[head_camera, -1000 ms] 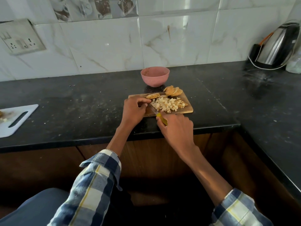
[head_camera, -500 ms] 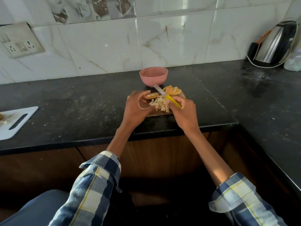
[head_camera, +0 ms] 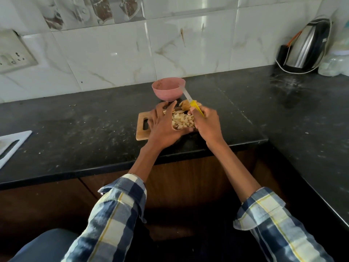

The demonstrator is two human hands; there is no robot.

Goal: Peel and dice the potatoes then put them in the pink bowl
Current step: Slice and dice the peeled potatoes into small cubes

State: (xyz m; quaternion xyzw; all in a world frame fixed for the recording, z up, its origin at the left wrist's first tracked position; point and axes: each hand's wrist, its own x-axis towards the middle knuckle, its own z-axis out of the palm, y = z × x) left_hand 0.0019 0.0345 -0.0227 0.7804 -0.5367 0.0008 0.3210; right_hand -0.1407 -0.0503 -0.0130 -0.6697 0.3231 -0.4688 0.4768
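Two hands are corralling one pile of pale diced potato cubes (head_camera: 182, 121) in the middle of a small wooden chopping board with a handle slot (head_camera: 143, 129), so dicing looks pretty much done and we're at the gather-and-transfer step.

Left hand (head_camera: 164, 125) sits at the pile's 9 o'clock, fingers spread and fairly straight, cupped against the cubes like a wall, not gripping anything. Right hand (head_camera: 206, 124) is at 3 o'clock, fist wrapped round a yellow-handled kitchen knife (head_camera: 191, 101), blade poking out toward 11 o'clock and crossing in front of the round pink plastic bowl (head_camera: 168, 89).

That bowl sits on the black stone countertop (head_camera: 85, 127) just beyond the board, at 12 o'clock from the pile. I can't see any potato in it from this angle.

A few brownish peel-on potato pieces (head_camera: 186, 106) lie at the board's far edge, partly hidden behind the knife.

My guess for the next move: squeeze the cubes between palm and blade, lift, and carry them the short hop to the bowl. Loose cubes will want to spill out the bottom, so keep them pressed together.
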